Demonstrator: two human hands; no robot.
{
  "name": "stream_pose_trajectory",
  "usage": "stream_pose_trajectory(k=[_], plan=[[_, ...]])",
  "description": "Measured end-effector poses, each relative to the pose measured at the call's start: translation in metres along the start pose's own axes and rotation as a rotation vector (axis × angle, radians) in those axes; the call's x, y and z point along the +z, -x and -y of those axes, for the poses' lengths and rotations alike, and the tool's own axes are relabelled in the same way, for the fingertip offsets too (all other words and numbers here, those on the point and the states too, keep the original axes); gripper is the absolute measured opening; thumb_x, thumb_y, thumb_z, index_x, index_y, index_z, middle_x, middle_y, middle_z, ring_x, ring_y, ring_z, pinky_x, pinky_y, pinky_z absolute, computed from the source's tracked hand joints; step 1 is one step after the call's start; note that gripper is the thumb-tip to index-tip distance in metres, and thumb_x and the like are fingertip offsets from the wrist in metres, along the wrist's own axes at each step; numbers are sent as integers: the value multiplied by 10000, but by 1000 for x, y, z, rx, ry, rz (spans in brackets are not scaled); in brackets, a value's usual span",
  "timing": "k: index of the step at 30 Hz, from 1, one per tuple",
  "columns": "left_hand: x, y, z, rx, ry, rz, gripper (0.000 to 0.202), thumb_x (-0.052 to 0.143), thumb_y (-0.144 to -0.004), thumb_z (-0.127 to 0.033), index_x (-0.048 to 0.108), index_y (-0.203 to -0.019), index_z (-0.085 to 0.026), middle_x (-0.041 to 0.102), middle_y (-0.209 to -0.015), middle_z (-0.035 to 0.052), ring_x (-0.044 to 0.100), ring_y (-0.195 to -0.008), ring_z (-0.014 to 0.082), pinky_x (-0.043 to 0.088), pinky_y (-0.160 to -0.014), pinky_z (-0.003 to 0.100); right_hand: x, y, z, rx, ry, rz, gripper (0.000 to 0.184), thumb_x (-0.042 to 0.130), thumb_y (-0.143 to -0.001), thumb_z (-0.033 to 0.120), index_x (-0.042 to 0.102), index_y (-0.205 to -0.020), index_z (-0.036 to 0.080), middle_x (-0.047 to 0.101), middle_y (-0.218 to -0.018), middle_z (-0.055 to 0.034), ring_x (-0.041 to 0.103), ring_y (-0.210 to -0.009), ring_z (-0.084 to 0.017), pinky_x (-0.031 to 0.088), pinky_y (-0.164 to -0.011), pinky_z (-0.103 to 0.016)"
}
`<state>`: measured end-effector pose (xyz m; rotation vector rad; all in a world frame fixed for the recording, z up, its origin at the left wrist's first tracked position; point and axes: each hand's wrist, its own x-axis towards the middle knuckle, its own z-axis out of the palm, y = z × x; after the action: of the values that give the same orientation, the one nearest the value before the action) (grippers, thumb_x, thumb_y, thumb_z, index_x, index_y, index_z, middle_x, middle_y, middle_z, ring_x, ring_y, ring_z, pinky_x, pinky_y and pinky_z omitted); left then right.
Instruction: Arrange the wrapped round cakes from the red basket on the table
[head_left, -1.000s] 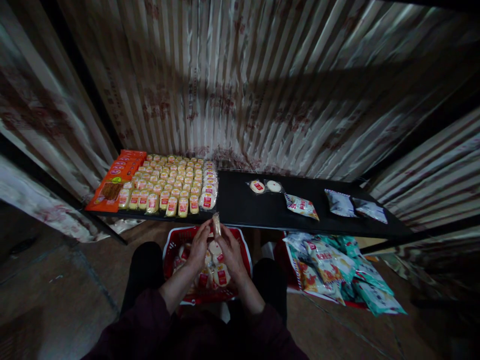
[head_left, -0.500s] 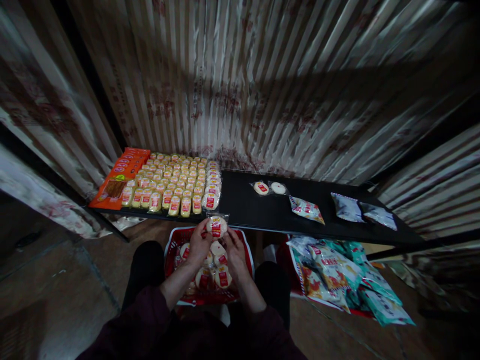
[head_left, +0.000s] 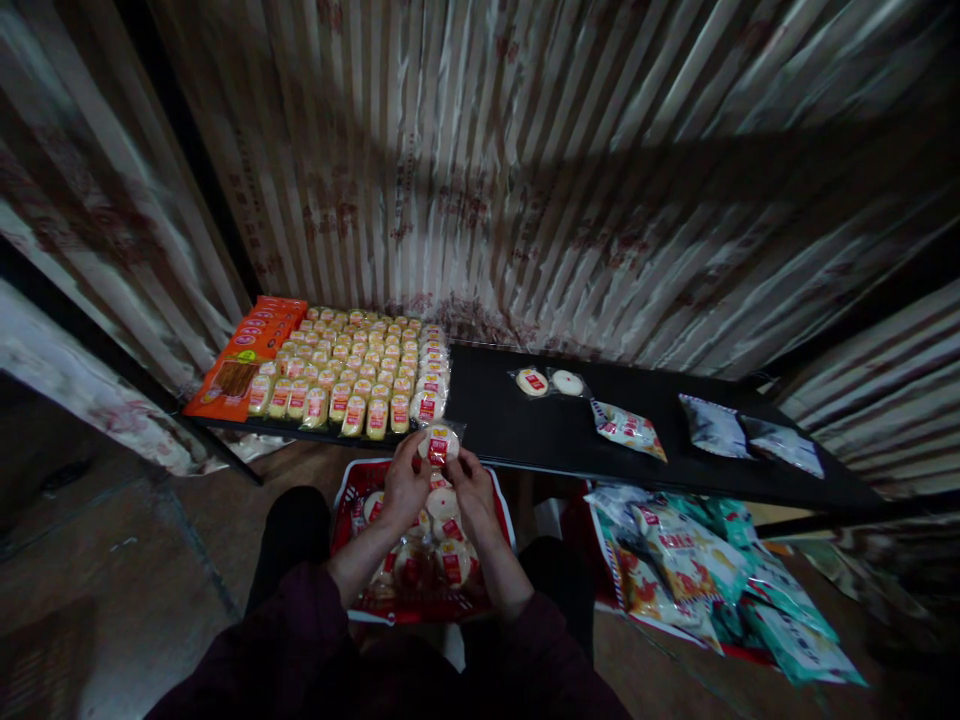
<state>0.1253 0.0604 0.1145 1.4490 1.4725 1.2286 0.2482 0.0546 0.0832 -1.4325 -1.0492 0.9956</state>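
Observation:
Between my two hands is a round, pale packaged cake (head_left: 439, 443) with a red label, in clear wrap. My left hand (head_left: 406, 485) grips its left side, and my right hand (head_left: 472, 488) has its fingers closed on the right side. The cake is at the shelf's front edge, just below a column of similar round wrapped cakes (head_left: 429, 404). Beneath my hands, a red basket (head_left: 346, 520) with a white rim holds several more such cakes (head_left: 452, 562).
On the black shelf (head_left: 495, 425), rows of small yellow wrapped cakes (head_left: 352, 375) stand beside orange packets (head_left: 238, 365). Further right lie two round cakes (head_left: 532, 381) and several snack bags (head_left: 630, 430). A second red basket (head_left: 600, 555) below overflows with bags (head_left: 675, 550).
The view has shifted slightly, so the shelf's right side sits further right. Both hands have lifted the round cake slightly, nearer the column of cakes.

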Motion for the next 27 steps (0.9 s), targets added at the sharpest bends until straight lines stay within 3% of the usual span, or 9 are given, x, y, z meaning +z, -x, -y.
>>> stream_pose_trajectory(k=[9,18,27], plan=[[5,-6,3,93,-119,11,464,437,-768,-55,608,-1188,-152,490,-1386,116,427,-1318,218,335,-1126,406,9,-33,15,-46,-40,-51,383,596,-740,454,653,-1002,181,717,-953,-62,649,-864,-221,497,-826,-360],[10,-8,6,186,-236,102,512,424,-756,-36,584,-1232,-131,431,-1440,131,351,-1370,246,310,-1141,443,13,-58,1,-95,145,-38,351,519,-775,412,622,-1013,175,706,-964,-69,642,-853,-203,487,-819,-337],[17,-14,20,162,-259,138,550,437,-725,-26,588,-1241,-140,451,-1420,126,373,-1352,259,302,-1142,459,14,-64,5,-138,388,-10,318,494,-802,341,649,-1021,171,697,-946,-64,624,-861,-196,465,-835,-319]])
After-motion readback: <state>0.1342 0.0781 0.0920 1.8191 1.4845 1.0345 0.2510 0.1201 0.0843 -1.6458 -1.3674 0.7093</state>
